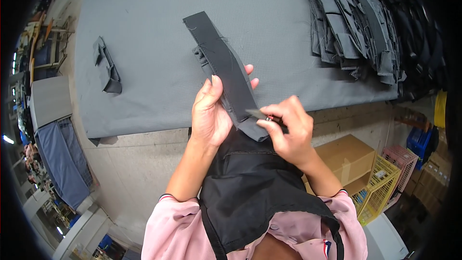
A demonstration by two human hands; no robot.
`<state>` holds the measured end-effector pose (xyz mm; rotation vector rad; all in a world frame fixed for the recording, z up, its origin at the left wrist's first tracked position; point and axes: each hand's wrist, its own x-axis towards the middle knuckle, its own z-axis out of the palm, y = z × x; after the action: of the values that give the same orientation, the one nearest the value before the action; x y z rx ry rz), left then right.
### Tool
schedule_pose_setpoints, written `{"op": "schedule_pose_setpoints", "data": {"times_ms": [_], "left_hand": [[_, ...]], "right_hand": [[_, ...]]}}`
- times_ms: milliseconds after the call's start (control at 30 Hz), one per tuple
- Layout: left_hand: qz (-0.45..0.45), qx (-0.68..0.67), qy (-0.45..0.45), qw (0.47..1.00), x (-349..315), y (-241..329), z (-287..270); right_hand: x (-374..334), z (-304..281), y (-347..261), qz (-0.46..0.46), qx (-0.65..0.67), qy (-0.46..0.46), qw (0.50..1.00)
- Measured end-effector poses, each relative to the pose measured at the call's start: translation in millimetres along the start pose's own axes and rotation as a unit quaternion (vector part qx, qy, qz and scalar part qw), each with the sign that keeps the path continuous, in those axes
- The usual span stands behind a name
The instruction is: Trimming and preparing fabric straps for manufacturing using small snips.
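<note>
A long dark grey fabric strip (222,70) with stitched edges and loose threads slants across the middle, in front of my body. My left hand (211,113) grips it from beneath and the side, the thumb along its left edge and fingertips showing past its right edge. My right hand (293,130) is closed around small thread snips (255,113) with a bit of red on them; their pointed metal blade lies against the lower part of the strip. The handle is mostly hidden in the fingers. The strip's lower end hangs close to my black apron (245,178).
A grey-covered table (144,58) spreads ahead. One folded grey strip (108,70) lies at its left; a pile of similar strips (353,24) and black straps (409,33) sit at the right. Below right stand a cardboard box (344,156) and a yellow crate (382,183).
</note>
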<state>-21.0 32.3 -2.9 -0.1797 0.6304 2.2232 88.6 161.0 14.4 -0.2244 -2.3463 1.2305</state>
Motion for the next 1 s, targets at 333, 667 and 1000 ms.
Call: {"op": "schedule_pose_setpoints", "data": {"times_ms": [333, 667, 1000], "left_hand": [[-0.024, -0.013, -0.037, 0.999, -3.2, -2.9, -4.3], [-0.030, -0.028, -0.015, 0.999, -4.8, -6.2, -7.0], [-0.022, -0.009, -0.021, 1.000, -6.0, -5.1, 1.2]], "right_hand": [[23.1, 11.2, 9.7, -0.039, -0.049, -0.026, 0.998], [19.3, 15.9, 16.5, -0.057, -0.044, -0.029, 0.997], [13.2, 13.5, 11.2, -0.008, -0.005, -0.031, 0.999]]}}
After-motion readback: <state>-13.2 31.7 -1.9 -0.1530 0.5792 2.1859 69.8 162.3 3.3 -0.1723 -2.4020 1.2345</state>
